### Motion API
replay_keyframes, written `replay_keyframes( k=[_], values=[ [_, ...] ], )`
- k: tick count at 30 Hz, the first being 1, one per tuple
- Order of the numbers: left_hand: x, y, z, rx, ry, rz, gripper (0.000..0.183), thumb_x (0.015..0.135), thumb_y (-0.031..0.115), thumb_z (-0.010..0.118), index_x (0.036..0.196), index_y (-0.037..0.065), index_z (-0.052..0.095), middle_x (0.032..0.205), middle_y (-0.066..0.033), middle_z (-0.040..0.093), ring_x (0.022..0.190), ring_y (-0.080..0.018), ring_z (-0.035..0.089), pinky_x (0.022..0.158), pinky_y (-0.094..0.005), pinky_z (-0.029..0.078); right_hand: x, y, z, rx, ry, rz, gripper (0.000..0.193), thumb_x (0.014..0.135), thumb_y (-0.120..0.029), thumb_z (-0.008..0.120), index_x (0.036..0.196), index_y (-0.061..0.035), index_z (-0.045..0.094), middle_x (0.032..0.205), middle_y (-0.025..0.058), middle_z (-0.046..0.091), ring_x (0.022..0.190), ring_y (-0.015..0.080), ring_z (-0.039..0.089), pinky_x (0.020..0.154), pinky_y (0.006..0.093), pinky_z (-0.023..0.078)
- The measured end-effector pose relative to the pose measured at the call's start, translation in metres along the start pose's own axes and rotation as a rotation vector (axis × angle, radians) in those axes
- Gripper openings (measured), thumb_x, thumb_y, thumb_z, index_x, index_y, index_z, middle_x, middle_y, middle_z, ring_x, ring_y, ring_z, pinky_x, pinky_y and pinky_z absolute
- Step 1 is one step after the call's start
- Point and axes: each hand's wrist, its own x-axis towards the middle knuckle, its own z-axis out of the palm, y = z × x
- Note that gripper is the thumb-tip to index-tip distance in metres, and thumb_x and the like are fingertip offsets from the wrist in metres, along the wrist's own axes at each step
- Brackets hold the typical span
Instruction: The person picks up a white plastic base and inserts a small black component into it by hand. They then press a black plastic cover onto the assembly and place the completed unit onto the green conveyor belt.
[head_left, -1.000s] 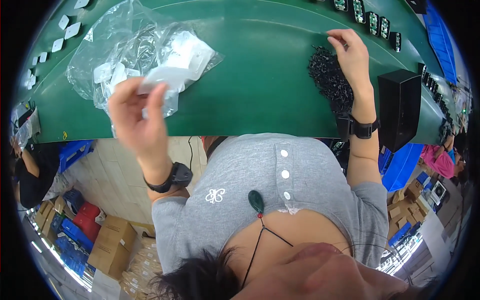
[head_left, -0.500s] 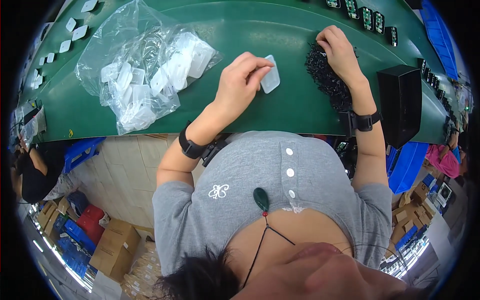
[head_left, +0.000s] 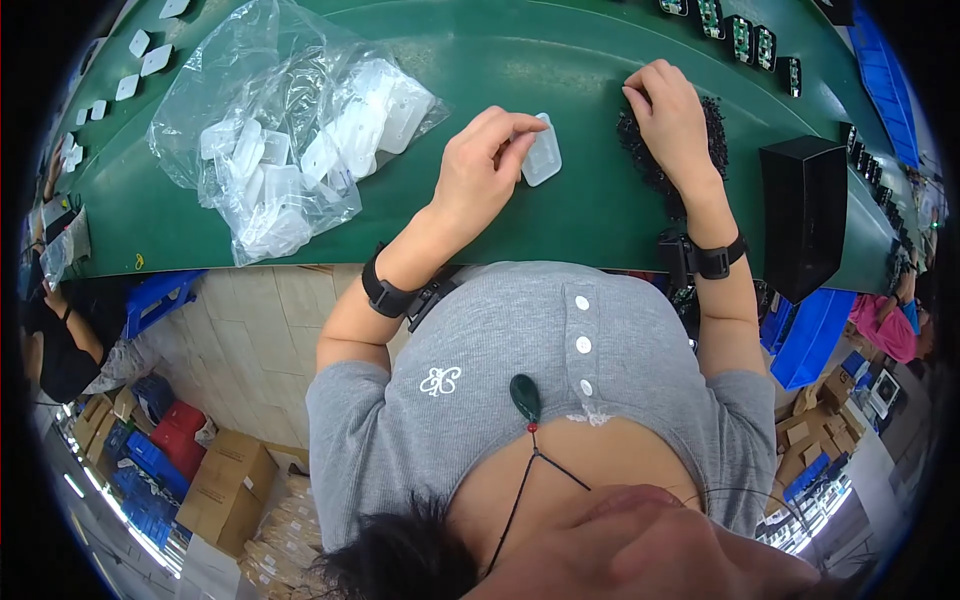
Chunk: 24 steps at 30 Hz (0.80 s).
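Between the thumb and forefinger of my left hand (head_left: 480, 168) is the edge of a small white, translucent plastic cover (head_left: 545, 155) with rounded corners. The cover is tilted over the green tabletop (head_left: 590, 215). My right hand (head_left: 672, 118) is closed in a pinch at the upper left of a pile of tiny black parts (head_left: 716, 135) and partly hides it. Whatever its fingertips hold, if anything, is too small to make out. Left of my left hand lies a clear plastic bag (head_left: 205, 95) with several similar white covers (head_left: 370, 110) in it.
A tall black box (head_left: 805, 210) stands right of the pile. Several green circuit boards in black housings (head_left: 742, 42) line the far right. Loose white pieces (head_left: 155, 60) lie far left. A blue bin (head_left: 812, 340) is below the table's right edge; other people (head_left: 70, 320) sit at both sides.
My right hand has shifted slightly left and toward me, its fingertips now at the pile's upper left edge. My left hand keeps its pinch on the cover, nearly unmoved.
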Motion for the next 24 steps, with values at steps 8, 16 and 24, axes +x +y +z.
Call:
replay_keyframes(
  k=[8,16,24],
  values=[
    [0.002,-0.004,0.005,0.062,0.033,0.118,0.010,0.087,-0.001,0.062,0.095,0.002,0.067,0.078,-0.0105,0.058,0.062,-0.0228,0.057,0.056,-0.0306,0.046,0.016,-0.008,0.000,-0.332,-0.006,-0.120,0.011,0.080,-0.013,0.069,0.081,-0.0085,0.060,0.079,0.0047,0.054,0.077,0.0220,0.056,0.067,0.0342,0.043],
    [0.017,0.009,0.019,0.194,0.159,0.262,0.015,0.081,0.006,0.070,0.095,0.003,0.063,0.083,-0.0106,0.059,0.066,-0.0286,0.061,0.057,-0.0361,0.050,0.003,-0.074,-0.007,1.229,-0.089,0.624,0.014,0.090,-0.013,0.067,0.098,-0.0015,0.064,0.094,-0.0013,0.062,0.088,0.0052,0.056,0.079,0.0200,0.044],
    [0.016,0.001,0.012,0.371,0.147,0.394,0.012,0.080,0.005,0.069,0.088,0.004,0.060,0.079,-0.0088,0.055,0.066,-0.0282,0.061,0.055,-0.0352,0.051,-0.007,-0.091,-0.006,0.917,-0.016,0.419,0.011,0.088,-0.007,0.067,0.098,-0.0015,0.064,0.092,-0.0007,0.061,0.084,0.0069,0.056,0.072,0.0219,0.045]
  ],
)
